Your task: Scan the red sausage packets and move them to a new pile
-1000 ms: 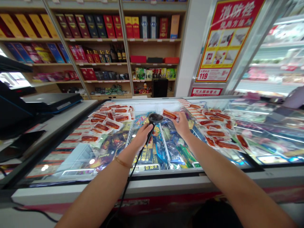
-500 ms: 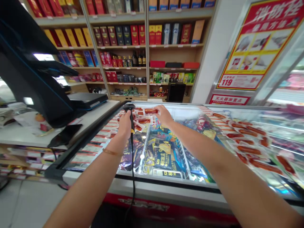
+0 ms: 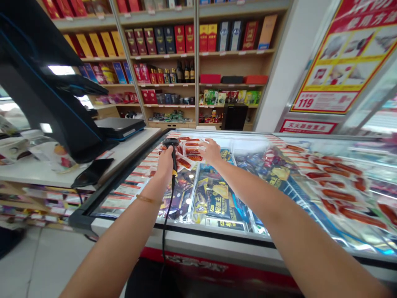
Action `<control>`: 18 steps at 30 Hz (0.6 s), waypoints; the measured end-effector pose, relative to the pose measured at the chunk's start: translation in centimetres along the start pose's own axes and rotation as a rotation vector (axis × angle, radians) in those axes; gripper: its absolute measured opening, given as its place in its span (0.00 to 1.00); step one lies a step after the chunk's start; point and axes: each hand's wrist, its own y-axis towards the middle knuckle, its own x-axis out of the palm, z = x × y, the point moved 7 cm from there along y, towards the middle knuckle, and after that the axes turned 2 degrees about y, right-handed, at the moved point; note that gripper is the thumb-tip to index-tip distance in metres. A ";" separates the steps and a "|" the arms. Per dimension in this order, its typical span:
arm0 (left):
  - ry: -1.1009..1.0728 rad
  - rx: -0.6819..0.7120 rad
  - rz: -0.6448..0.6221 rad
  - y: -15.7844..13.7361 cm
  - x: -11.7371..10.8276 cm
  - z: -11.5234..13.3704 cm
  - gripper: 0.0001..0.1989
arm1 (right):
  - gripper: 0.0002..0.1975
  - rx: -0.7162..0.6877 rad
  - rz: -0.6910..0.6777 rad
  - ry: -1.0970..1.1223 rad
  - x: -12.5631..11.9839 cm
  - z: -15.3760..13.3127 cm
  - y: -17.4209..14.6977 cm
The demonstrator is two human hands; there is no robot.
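Observation:
A black barcode scanner is gripped in my left hand, its head tilted over the freezer's glass top and its cable hanging down in front. Beneath and beside the scanner lie several vacuum-packed sausages, red-brown in clear wrappers. My right hand is at the right end of this group, fingers curled at the edge of a packaged sausage. Its fingertips are small and slightly blurred, but they appear closed on the wrapper. A bracelet circles my left wrist.
The chest freezer holds bagged frozen goods under glass. More packaged sausages lie on its right. At left, a counter carries a scale, a dark terminal and a phone-like device. Stocked shelves stand behind.
My right hand has shifted slightly nearer, and the packaged sausage it held apart now lies among the others. My left hand still holds the scanner. The view has turned a little left.

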 end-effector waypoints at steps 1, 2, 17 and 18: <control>-0.009 -0.004 -0.030 -0.4 1.2 -0.2 0.14 | 0.12 0.002 0.009 0.003 -0.9 0.6 -0.5; -0.016 -0.006 -0.060 -0.8 2.5 -0.3 0.14 | 0.12 0.005 0.017 0.000 -1.9 1.4 -1.0; 0.009 -0.036 -0.423 -9.2 18.0 -5.9 0.15 | 0.10 0.235 -0.177 -0.209 -24.1 26.6 -11.9; 0.025 -0.027 -0.438 -9.5 18.1 -6.2 0.15 | 0.11 0.248 -0.168 -0.215 -25.1 27.7 -12.5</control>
